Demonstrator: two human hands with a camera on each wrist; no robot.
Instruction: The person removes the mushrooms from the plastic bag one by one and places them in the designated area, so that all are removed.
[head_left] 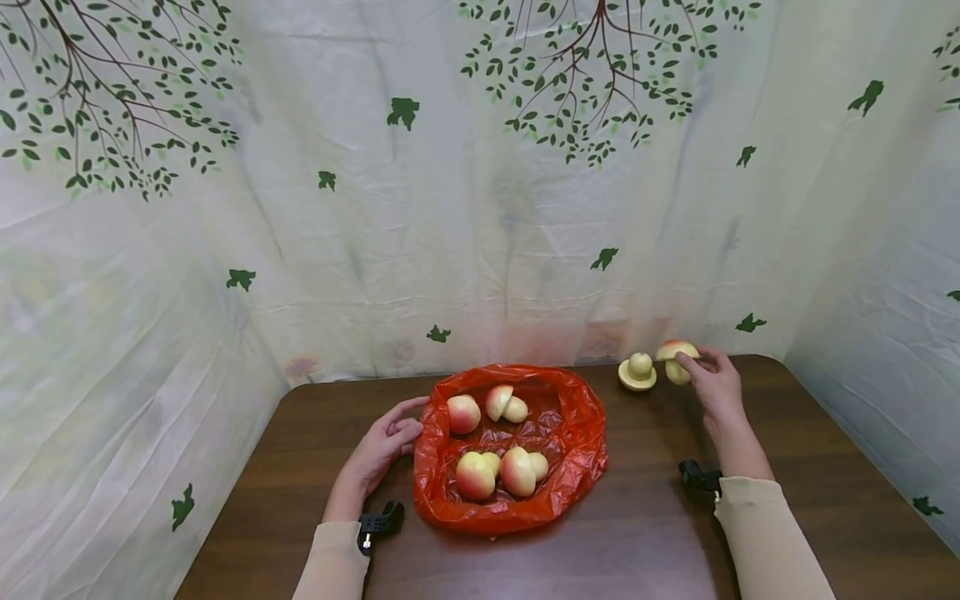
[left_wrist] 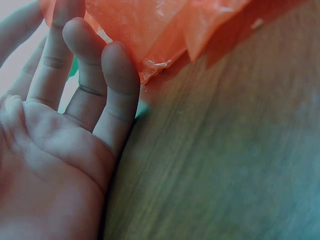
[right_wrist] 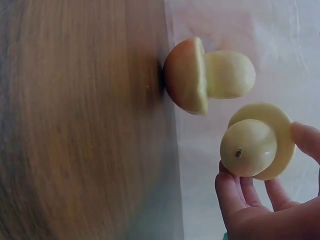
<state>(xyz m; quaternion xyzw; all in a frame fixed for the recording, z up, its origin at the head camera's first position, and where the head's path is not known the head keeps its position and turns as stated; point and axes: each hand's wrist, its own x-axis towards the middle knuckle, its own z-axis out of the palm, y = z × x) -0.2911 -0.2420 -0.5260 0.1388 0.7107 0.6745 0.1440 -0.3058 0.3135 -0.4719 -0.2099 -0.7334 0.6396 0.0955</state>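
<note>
My right hand (head_left: pixel 717 387) pinches a mushroom-shaped piece (head_left: pixel 678 372) by its cap, just above the table's back edge. In the right wrist view, its pale stem (right_wrist: pixel 248 147) faces the camera, with a small dark mark on the end. Beside it a second mushroom-shaped piece (head_left: pixel 637 372) stands cap down on the table. A red plastic bag (head_left: pixel 510 518) lies with its mouth spread wide. Several red-and-yellow mushroom-shaped pieces (head_left: pixel 476 476) lie inside. My left hand (head_left: pixel 382 446) holds the bag's left rim; its other fingers (left_wrist: pixel 120 75) are loosely bent.
The brown wooden table (head_left: pixel 637 533) ends at the back against a pale curtain (head_left: pixel 450 250) printed with leaves and branches. A black wrist device (head_left: pixel 382 518) sits on the left wrist, and another (head_left: pixel 701 477) on the right wrist.
</note>
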